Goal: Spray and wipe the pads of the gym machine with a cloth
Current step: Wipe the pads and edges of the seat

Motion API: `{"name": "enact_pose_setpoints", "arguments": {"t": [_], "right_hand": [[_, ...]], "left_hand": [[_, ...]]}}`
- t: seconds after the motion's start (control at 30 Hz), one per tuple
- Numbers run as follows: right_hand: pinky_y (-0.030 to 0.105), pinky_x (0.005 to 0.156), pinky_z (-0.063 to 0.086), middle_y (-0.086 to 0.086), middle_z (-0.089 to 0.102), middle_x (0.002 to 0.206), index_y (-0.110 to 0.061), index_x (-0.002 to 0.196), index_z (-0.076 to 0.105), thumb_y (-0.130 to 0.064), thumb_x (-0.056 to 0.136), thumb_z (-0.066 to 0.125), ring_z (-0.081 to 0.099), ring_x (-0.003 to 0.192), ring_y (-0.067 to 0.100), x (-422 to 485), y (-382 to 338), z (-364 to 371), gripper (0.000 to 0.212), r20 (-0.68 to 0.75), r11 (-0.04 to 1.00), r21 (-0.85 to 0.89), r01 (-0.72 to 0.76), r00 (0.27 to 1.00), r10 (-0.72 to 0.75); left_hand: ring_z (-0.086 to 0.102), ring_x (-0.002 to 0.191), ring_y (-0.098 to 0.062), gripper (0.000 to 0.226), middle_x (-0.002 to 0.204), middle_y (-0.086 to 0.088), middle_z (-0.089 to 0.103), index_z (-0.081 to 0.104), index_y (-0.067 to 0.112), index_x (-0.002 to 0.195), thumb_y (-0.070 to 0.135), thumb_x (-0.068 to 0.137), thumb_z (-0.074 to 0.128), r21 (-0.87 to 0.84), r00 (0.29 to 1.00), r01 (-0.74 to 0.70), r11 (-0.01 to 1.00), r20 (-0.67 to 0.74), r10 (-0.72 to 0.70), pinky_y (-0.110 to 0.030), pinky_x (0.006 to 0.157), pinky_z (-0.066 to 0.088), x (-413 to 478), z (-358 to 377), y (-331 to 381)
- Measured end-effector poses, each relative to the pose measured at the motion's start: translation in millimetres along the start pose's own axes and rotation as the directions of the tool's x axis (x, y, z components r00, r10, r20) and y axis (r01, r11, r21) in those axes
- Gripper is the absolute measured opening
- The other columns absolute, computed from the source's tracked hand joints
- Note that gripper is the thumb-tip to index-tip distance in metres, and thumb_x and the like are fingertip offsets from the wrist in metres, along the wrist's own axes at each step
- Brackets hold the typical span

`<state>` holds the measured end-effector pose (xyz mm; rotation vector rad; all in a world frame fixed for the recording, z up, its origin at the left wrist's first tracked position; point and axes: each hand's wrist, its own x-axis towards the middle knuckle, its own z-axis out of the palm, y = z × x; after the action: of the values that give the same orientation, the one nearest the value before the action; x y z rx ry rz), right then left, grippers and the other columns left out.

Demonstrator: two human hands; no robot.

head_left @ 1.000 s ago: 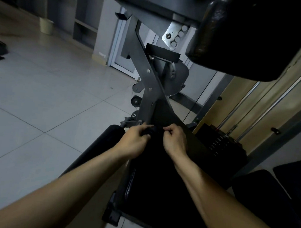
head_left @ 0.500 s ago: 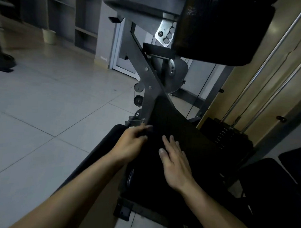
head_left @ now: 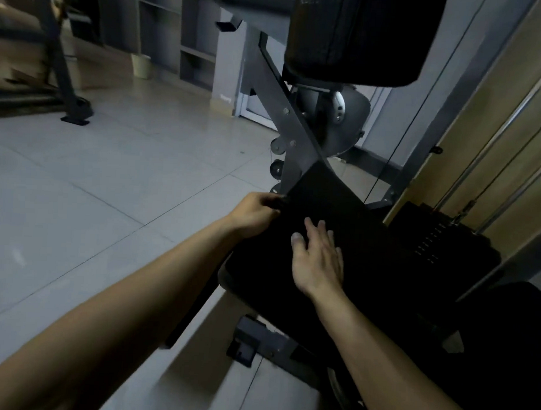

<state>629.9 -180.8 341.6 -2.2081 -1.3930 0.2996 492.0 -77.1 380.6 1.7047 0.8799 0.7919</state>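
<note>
A black cloth (head_left: 330,200) lies spread over the dark seat pad (head_left: 398,289) of the gym machine. My left hand (head_left: 255,215) pinches the cloth's left edge by the grey frame. On the cloth lies my right hand (head_left: 318,258), flat, fingers straight and pressing down. A second black pad (head_left: 358,36) hangs above on the machine's arm. No spray bottle is in view.
The grey crossed frame (head_left: 284,113) rises behind the cloth. The weight stack (head_left: 430,238) with its guide rods stands at the right. Tiled floor (head_left: 94,198) spreads left, with another machine's leg (head_left: 73,112) and a pale bin (head_left: 140,65) at the back.
One second ago both hands pinched the cloth's top edge. Since then my right hand has let go and laid flat on the cloth; the left still holds the edge. The view has shifted.
</note>
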Motion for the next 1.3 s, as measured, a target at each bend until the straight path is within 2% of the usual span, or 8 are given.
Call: {"name": "enact_pose_setpoints", "arguments": {"t": [0.2, 0.37, 0.5, 0.63, 0.87, 1.0, 1.17, 1.3], "right_hand": [[0.044, 0.129, 0.002, -0.001, 0.016, 0.172, -0.031, 0.161, 0.031, -0.047, 0.107, 0.037, 0.007, 0.159, 0.019, -4.0, -1.0, 0.7, 0.057, -0.078, 0.996, 0.092, 0.016, 0.997, -0.009], [0.029, 0.105, 0.046, -0.002, 0.062, 0.135, -0.027, 0.117, 0.069, -0.021, 0.097, 0.061, 0.055, 0.132, 0.019, -18.8, 5.7, -11.8, 0.022, -0.199, 0.833, 0.538, 0.128, 0.980, -0.022], [0.041, 0.128, 0.015, -0.003, 0.029, 0.167, -0.028, 0.152, 0.049, -0.038, 0.106, 0.048, 0.019, 0.156, 0.018, -46.1, 11.1, -12.7, 0.047, -0.010, 0.946, 0.199, 0.257, 0.966, -0.260], [0.046, 0.129, -0.004, -0.006, -0.002, 0.173, -0.036, 0.165, 0.010, -0.055, 0.108, 0.021, -0.008, 0.159, 0.015, -68.0, 18.2, -3.8, 0.062, 0.094, 0.954, -0.021, 0.300, 0.950, -0.297], [0.045, 0.128, 0.003, -0.004, 0.022, 0.170, -0.029, 0.159, 0.037, -0.050, 0.100, 0.026, 0.010, 0.159, 0.016, -72.2, 19.4, 1.6, 0.063, -0.053, 0.937, 0.093, 0.337, 0.941, -0.333], [0.041, 0.123, 0.033, -0.007, 0.057, 0.148, -0.021, 0.135, 0.066, -0.032, 0.096, 0.041, 0.041, 0.145, 0.006, -98.2, 21.2, -22.7, 0.048, -0.084, 0.757, 0.560, 0.337, 0.932, -0.352], [0.024, 0.110, 0.046, -0.012, 0.055, 0.149, -0.026, 0.148, 0.053, -0.033, 0.108, 0.044, 0.051, 0.138, 0.003, -167.1, 18.7, -28.9, 0.041, -0.023, 0.475, 0.824, 0.308, 0.857, -0.516], [0.030, 0.093, 0.059, -0.003, 0.069, 0.129, -0.029, 0.141, 0.055, -0.007, 0.106, 0.052, 0.068, 0.119, 0.015, -169.4, 2.3, -31.6, 0.042, 0.001, 0.225, 0.973, 0.055, 0.970, -0.242]], "left_hand": [[0.054, 0.132, 0.000, 0.046, 0.135, 0.010, 0.065, 0.069, 0.021, 0.128, -0.009, 0.097, 0.054, 0.003, 0.998, -0.020, 1.000, -0.057, 0.020, -0.023, 0.115, 0.038, -123.2, -22.2, -12.0], [0.059, 0.121, 0.002, 0.042, 0.127, 0.015, 0.066, 0.070, 0.019, 0.130, -0.004, 0.098, 0.055, 0.104, 0.992, 0.010, 0.995, -0.126, 0.004, -0.021, 0.108, 0.041, -129.6, -12.0, -2.1], [0.070, 0.106, -0.014, 0.039, 0.108, 0.002, 0.074, 0.075, 0.016, 0.120, -0.004, 0.093, 0.057, 0.221, 0.988, 0.084, 0.972, -0.149, -0.051, -0.027, 0.096, 0.054, -86.9, -1.6, 14.3], [0.062, 0.121, -0.009, 0.043, 0.129, 0.007, 0.070, 0.072, 0.023, 0.127, 0.003, 0.093, 0.055, 0.237, 0.948, 0.059, 0.970, -0.319, 0.020, -0.018, 0.100, 0.048, -100.7, 11.7, 1.5], [0.017, 0.149, 0.009, 0.066, 0.167, 0.012, 0.022, 0.041, 0.027, 0.156, -0.006, 0.100, 0.048, -0.051, 0.659, -0.139, 0.989, -0.750, 0.054, -0.020, 0.123, 0.022, -180.1, 109.6, -28.8], [0.012, 0.149, 0.010, 0.069, 0.169, 0.014, 0.014, 0.030, 0.032, 0.158, -0.004, 0.103, 0.047, -0.044, 0.680, -0.124, 0.991, -0.731, 0.052, -0.023, 0.124, 0.022, -200.8, 141.6, -22.0], [0.032, 0.147, 0.004, 0.059, 0.163, 0.011, 0.034, 0.027, 0.030, 0.161, 0.015, 0.107, 0.046, -0.283, 0.794, -0.273, 0.919, -0.606, 0.049, -0.024, 0.120, 0.033, -226.3, 150.8, -4.8], [-0.005, 0.148, 0.017, 0.057, 0.160, 0.034, 0.015, 0.025, 0.046, 0.152, 0.035, 0.098, 0.036, 0.018, 0.900, -0.244, 0.970, -0.368, 0.233, -0.030, 0.128, -0.003, -228.9, 130.2, 2.5]]}}
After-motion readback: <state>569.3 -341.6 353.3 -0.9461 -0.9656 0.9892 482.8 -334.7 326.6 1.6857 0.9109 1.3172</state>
